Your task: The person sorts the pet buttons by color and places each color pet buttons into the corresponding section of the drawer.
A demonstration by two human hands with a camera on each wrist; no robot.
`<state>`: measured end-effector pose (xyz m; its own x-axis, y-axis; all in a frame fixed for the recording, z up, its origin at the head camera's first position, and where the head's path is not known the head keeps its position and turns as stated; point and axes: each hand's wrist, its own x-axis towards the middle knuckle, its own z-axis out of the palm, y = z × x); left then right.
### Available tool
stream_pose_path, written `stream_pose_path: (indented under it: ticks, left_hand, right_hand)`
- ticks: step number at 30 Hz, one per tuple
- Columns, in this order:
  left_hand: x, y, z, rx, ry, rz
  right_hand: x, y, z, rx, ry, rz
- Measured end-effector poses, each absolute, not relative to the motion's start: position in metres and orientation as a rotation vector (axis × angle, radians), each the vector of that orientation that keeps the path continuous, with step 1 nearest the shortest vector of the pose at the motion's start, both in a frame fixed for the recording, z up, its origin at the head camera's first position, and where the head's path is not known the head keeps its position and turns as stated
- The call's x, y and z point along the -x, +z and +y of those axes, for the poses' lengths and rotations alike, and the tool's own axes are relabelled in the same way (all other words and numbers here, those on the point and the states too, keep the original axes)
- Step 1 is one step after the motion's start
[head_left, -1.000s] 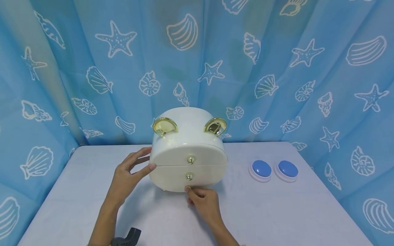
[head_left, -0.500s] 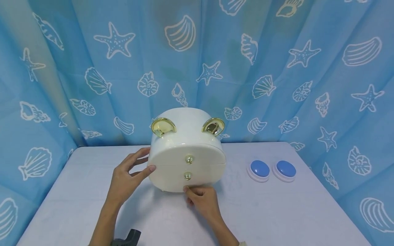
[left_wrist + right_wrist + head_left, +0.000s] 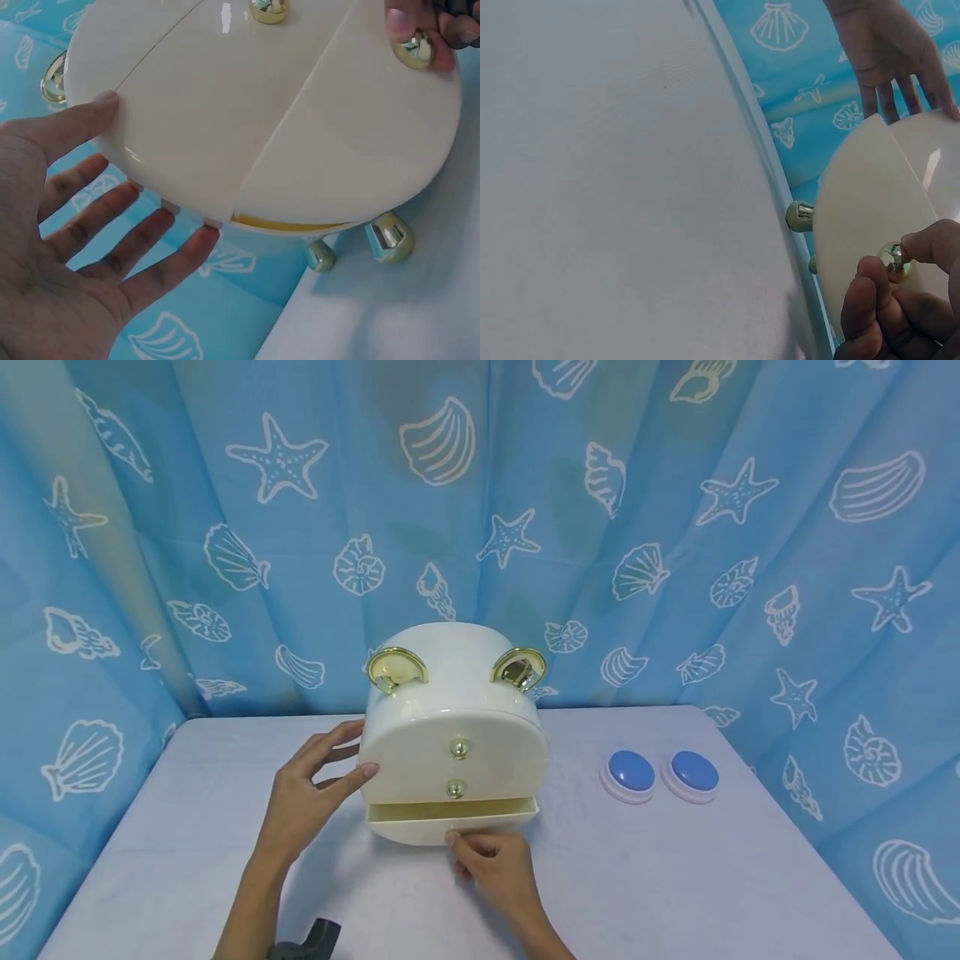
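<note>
A glossy white storage box [image 3: 450, 727] with two gold ears [image 3: 397, 668] stands on the table, its rounded front facing me. Its bottom drawer [image 3: 412, 833] is pulled partly out, and a yellowish inside shows above the drawer front. My right hand [image 3: 498, 864] pinches the round gold knob [image 3: 895, 262] of this drawer between thumb and fingers. Two more gold knobs [image 3: 460, 748] sit higher on the front. My left hand [image 3: 300, 802] rests against the box's left side, thumb on the front face and fingers spread, nearly straight, along the side wall.
Two blue push buttons [image 3: 631, 771] on white bases stand on the white-covered table [image 3: 637, 877], right of the box. Short gold feet [image 3: 390, 236] hold up the box. A blue curtain [image 3: 450, 527] with shell and starfish prints hangs behind and at both sides.
The bottom drawer, shut in both earlier frames, has slid out a little toward me with my right hand on its knob. My left hand stays at the box's side.
</note>
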<state>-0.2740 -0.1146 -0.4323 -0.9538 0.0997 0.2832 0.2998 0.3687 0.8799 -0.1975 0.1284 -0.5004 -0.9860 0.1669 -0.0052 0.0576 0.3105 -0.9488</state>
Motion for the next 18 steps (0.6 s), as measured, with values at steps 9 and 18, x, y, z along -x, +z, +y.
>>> stream_pose_path:
  ticks: [9,18]
  left_hand:
    - [0.275,-0.43,-0.114,0.368,-1.617,-2.434]
    - [0.271,-0.427,-0.115,0.365,-1.66,-2.438]
  right_hand:
    - [0.181,-0.498,0.132,0.189,1.782,-2.492]
    - [0.168,-0.5,0.131,0.24,1.806,-2.528]
